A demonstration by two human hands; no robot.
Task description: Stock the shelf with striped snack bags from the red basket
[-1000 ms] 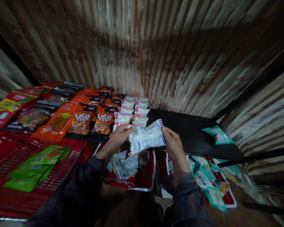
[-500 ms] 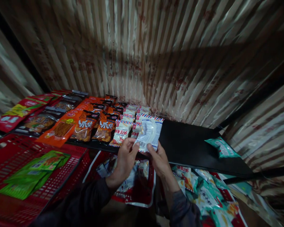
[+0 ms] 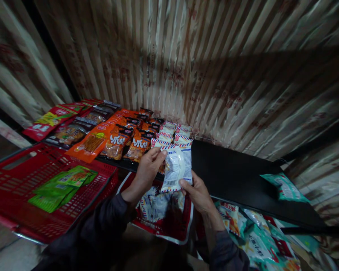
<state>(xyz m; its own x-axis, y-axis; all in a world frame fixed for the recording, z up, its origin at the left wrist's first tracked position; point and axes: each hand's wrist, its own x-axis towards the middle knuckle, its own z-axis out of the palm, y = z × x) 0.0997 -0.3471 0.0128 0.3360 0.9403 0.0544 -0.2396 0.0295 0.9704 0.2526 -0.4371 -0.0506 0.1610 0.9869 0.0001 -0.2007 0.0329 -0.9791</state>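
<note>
Packets (image 3: 115, 142) are ranged on the left of the shelf (image 3: 226, 177); one pouch (image 3: 289, 189) is laid near its right edge; baskets (image 3: 8, 192) are set before its front edge.

Black-and-orange bags (image 3: 117, 143), near edge of shelf (image 3: 228, 173): large white 爪 reads; character after it uncertain. Teal bag (image 3: 261, 242), below the shelf's near edge, toward its right end: 小 reads, neighbouring characters blurred. Held white pack (image 3: 177, 165): fine blue print, too small to read. Red bag (image 3: 53, 120), shelf's left end, and green packets (image 3: 60, 188): lettering present, illegible.
</note>
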